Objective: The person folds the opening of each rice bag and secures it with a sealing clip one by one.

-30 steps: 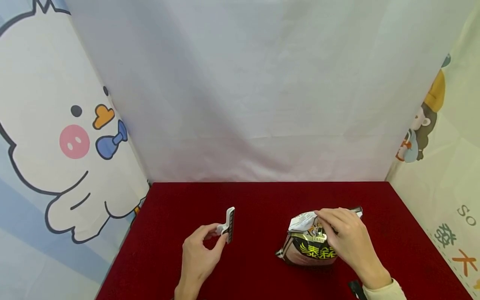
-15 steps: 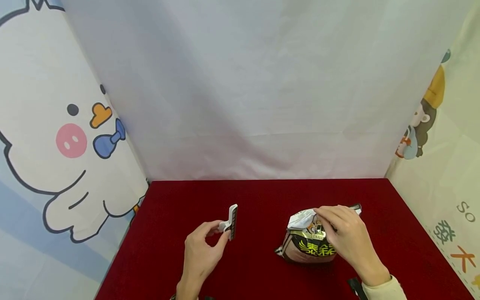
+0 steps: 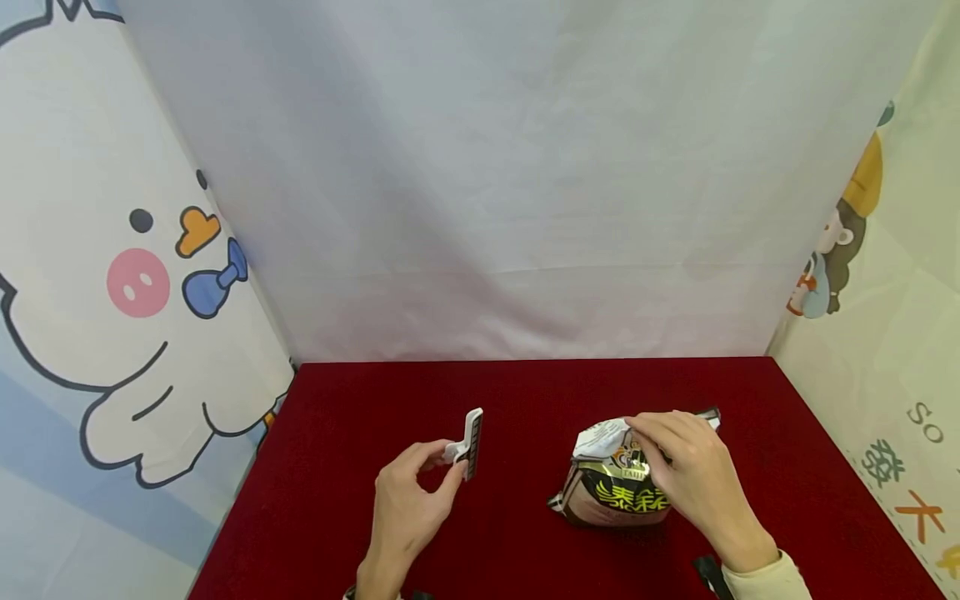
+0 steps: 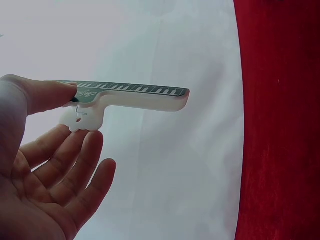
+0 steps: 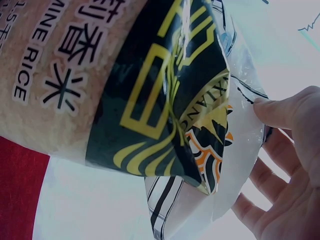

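My left hand (image 3: pixel 415 500) pinches a white clip (image 4: pixel 145 100) between thumb and fingers. A dark strip with a piano-key pattern runs along the clip's long edge; its long part points away from the hand. My right hand (image 3: pixel 693 475) pinches the folded top of a rice bag (image 3: pixel 618 492). That bag sits upright on the red tabletop, right of the clip and apart from it. In the right wrist view, black and yellow print and the word "RICE" show on the bag (image 5: pixel 75 80), with the thumb on its pale upper edge. The hand hides part of the bag in the head view.
A dark red cloth (image 3: pixel 360 400) covers the table. Behind it hangs a pale curtain (image 3: pixel 480 208). Printed cloths stand at the left (image 3: pixel 67 317) and the right (image 3: pixel 892 333). A black strap (image 3: pixel 710 575) shows at the right sleeve.
My left hand has moved slightly to the right with the clip, closer to the bag. The right hand keeps its pinch on the bag's top. The head view has shifted a little.
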{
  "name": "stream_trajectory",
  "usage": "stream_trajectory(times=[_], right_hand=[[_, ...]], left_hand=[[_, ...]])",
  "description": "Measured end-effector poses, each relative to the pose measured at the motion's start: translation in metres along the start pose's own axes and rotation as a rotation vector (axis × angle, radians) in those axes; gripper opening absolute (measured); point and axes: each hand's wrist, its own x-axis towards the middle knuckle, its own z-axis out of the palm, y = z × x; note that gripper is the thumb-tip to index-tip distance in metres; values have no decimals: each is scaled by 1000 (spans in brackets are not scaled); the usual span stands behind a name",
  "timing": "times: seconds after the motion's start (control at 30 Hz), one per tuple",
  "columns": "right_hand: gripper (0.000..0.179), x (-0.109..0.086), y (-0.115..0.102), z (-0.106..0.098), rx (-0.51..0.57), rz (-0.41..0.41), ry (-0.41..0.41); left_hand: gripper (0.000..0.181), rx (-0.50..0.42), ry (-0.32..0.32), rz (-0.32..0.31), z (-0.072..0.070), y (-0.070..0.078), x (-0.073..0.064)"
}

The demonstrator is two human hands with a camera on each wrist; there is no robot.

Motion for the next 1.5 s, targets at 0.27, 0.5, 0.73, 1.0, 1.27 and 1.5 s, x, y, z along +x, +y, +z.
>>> stream_trajectory(times=[0.27,0.5,0.73,1.0,1.27,1.5], right_hand=[[18,0,-1,-1,-3,7,-8],[23,0,-2,-1,-2,22,-14],[29,0,-4,0,6,19,7],[33,-1,-5,0,0,-2,50],[40,0,-5,0,-9,21,32],[39,1,-6,0,-13,39,43]], left_hand=[[31,10,-18,8,2,4,-1],[31,8,-17,31,4,7,-1],[31,-14,-26,56,7,9,-1],[31,-30,-66,57,9,17,2],[29,-31,-128,74,15,25,5],[28,-25,-149,104,21,29,7]])
